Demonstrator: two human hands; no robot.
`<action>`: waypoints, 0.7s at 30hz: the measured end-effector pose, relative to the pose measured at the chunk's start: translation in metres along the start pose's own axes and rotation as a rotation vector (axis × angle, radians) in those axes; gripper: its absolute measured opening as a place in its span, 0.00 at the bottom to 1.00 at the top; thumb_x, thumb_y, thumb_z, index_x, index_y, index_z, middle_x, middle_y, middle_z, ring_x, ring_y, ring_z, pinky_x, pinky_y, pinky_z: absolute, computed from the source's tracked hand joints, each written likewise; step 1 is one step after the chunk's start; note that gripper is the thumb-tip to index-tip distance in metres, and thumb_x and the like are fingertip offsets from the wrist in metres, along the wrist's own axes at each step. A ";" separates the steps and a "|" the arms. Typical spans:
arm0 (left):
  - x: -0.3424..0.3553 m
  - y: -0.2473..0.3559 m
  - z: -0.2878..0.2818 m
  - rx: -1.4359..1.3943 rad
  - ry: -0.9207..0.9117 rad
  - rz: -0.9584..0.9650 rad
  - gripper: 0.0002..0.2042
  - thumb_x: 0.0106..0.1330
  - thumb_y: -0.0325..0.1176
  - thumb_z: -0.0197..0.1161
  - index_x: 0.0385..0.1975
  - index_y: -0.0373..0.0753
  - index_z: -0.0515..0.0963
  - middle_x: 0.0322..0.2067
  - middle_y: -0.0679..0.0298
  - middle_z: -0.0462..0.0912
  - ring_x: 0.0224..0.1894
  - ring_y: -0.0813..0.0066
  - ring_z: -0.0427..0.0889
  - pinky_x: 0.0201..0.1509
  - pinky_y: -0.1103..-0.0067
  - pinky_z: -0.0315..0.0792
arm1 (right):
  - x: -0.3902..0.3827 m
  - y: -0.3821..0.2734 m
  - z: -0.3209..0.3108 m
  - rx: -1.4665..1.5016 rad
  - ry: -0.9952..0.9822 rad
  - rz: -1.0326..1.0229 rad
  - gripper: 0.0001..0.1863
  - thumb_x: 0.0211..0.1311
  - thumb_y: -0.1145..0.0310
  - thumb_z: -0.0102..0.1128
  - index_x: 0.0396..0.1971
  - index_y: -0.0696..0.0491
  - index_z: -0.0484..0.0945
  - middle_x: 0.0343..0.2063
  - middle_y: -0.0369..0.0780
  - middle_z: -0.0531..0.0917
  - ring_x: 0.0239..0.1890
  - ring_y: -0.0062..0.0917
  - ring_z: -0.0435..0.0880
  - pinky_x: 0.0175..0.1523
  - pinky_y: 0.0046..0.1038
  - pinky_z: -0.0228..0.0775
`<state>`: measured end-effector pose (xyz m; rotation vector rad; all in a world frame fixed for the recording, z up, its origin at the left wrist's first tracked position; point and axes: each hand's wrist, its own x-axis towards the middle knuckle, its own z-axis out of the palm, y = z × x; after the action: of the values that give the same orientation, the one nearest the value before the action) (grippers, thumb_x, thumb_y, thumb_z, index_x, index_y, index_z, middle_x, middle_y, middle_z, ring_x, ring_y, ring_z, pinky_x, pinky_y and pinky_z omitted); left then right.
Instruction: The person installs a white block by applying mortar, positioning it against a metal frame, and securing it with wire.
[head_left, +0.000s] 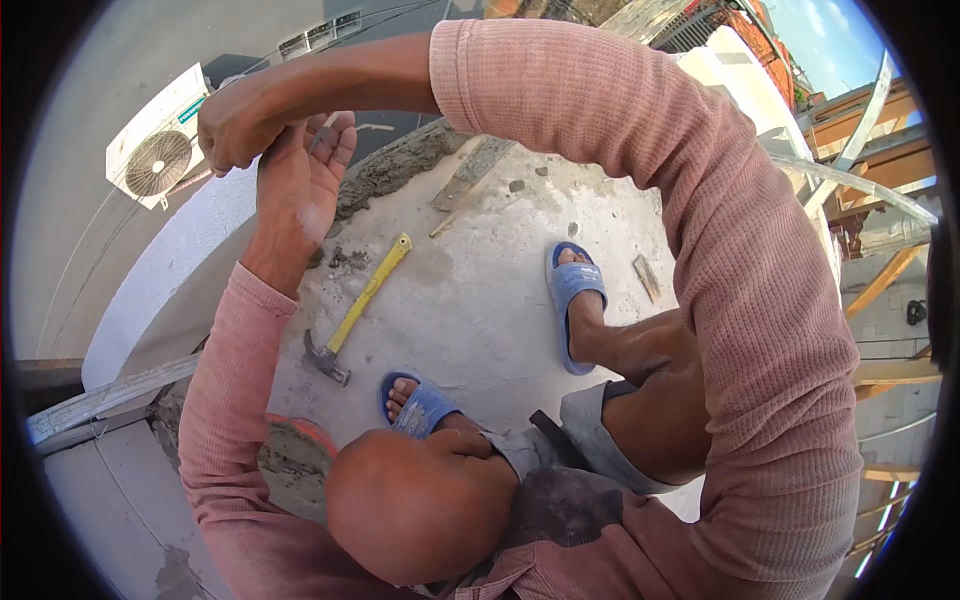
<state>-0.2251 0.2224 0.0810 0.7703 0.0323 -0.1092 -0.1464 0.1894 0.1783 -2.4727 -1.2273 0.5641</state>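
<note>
My right arm (580,95) reaches across the top of the view to the upper left. There my right hand (238,122) has its fingers curled closed; whatever they hold, if anything, is hidden. Just below and touching or nearly touching it is my left hand (298,185), palm showing and fingers half bent. A thin, pale grey piece (324,131) lies between the left fingers; its kind is too small to tell. On the pale concrete slab (470,300) below my hands rests a claw hammer (362,305) with a yellow handle, its dark head toward me.
A white air-conditioner unit (158,140) hangs on the grey wall beyond a curved white ledge (170,260). Rough mortar (400,160) edges the slab. A board (474,172) lies near it. An orange-rimmed bucket (300,450) is by my left knee. Timber framing (880,160) stands at right.
</note>
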 end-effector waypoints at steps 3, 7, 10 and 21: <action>0.026 -0.025 -0.005 -0.035 -0.007 0.018 0.15 0.78 0.36 0.58 0.60 0.40 0.72 0.58 0.60 0.77 0.59 0.70 0.79 0.66 0.74 0.75 | -0.003 0.032 0.019 0.022 0.233 -0.341 0.10 0.65 0.69 0.55 0.27 0.56 0.80 0.20 0.47 0.79 0.22 0.45 0.81 0.28 0.44 0.73; 0.034 -0.022 0.001 -0.059 -0.198 -0.062 0.18 0.80 0.35 0.55 0.66 0.39 0.69 0.64 0.58 0.73 0.62 0.71 0.76 0.70 0.75 0.72 | -0.065 0.028 0.051 -0.364 0.825 -0.274 0.09 0.61 0.67 0.63 0.36 0.55 0.84 0.34 0.44 0.85 0.44 0.37 0.84 0.49 0.39 0.76; 0.058 -0.047 0.030 0.227 0.179 -0.133 0.20 0.78 0.38 0.59 0.65 0.36 0.71 0.59 0.62 0.79 0.59 0.76 0.79 0.66 0.77 0.74 | -0.182 0.044 0.054 -0.060 0.482 -0.532 0.08 0.62 0.69 0.60 0.34 0.58 0.83 0.35 0.48 0.82 0.46 0.41 0.82 0.51 0.41 0.75; 0.105 -0.086 0.064 0.268 0.091 -0.288 0.18 0.77 0.38 0.60 0.62 0.37 0.74 0.55 0.65 0.82 0.47 0.81 0.82 0.53 0.82 0.81 | -0.421 0.286 0.023 0.219 -0.015 0.597 0.13 0.67 0.63 0.60 0.37 0.58 0.84 0.28 0.41 0.86 0.34 0.28 0.85 0.41 0.32 0.75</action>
<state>-0.1309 0.1073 0.0600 1.0351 0.2193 -0.3578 -0.1953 -0.3138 0.1158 -2.6208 -0.3780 0.8100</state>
